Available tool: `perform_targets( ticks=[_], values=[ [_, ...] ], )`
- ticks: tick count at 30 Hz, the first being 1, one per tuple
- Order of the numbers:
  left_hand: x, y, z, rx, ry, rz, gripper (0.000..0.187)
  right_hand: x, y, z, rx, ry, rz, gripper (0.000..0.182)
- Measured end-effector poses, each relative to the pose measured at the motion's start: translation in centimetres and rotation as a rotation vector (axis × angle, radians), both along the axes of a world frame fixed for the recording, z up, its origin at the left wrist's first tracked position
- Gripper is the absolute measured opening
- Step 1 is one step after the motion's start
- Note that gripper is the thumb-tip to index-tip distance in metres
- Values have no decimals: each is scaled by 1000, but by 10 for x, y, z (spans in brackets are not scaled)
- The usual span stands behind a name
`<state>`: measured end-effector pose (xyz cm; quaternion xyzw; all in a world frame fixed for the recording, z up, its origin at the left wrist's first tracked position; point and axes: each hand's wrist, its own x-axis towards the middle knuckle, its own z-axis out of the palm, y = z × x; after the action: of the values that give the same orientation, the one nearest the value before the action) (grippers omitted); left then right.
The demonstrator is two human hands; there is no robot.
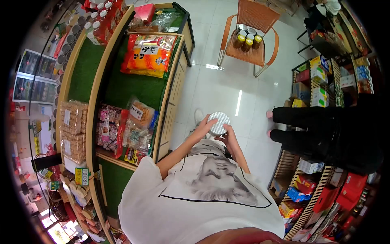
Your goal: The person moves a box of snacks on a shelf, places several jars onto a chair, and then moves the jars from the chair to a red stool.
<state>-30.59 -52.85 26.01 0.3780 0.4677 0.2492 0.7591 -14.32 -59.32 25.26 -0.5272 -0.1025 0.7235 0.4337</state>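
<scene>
Between my two hands, in front of my body, is a round can (219, 123) with a silver, finely printed top facing up. My left hand (202, 128) grips its left side, with the fingers at the rim. On the right and near side, my right hand (230, 137) is closed around it, its thumb by the top edge. The can's side is mostly hidden below its top and behind my fingers.
Ahead, a brown woven armchair (248, 44) bears several jars (247, 44) with yellow or silver lids. A green-lined display shelf (118, 87) with packaged foods (148, 55) stands left. At right, a person in black (317, 132) is beside shelves of boxes (298, 194).
</scene>
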Motion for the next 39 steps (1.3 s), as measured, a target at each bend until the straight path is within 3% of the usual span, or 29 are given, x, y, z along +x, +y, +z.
perform_targets(
  ticks=[7, 11, 14, 18, 23, 26, 29, 33, 39],
  values=[
    [5, 111, -17, -20, -99, 76, 53, 8, 122, 17, -22, -54, 84, 66],
    [0, 174, -15, 146, -68, 100, 51, 10, 194, 21, 14, -31, 136, 63],
    [-8, 207, -10, 115, -41, 152, 50, 4, 238, 23, 9, -31, 212, 62],
    [-19, 227, -2, 92, -46, 385, 50, -2, 291, 6, -1, 4, 379, 61],
    [-14, 229, -9, 31, -22, 765, 51, -12, 353, 1, 3, 20, 705, 61],
    [-4, 215, -21, 88, 159, 934, 55, -15, 377, -11, -12, 61, 937, 61],
    [7, 212, 18, -117, 54, 1056, 60, -15, 390, -16, -15, 47, 1067, 61],
    [19, 201, 12, 9, 139, 1101, 65, -23, 398, 0, -59, 12, 1164, 63],
    [8, 133, 7, 98, 150, 1476, 65, -86, 366, -5, 11, 87, 1511, 62]
  ],
)
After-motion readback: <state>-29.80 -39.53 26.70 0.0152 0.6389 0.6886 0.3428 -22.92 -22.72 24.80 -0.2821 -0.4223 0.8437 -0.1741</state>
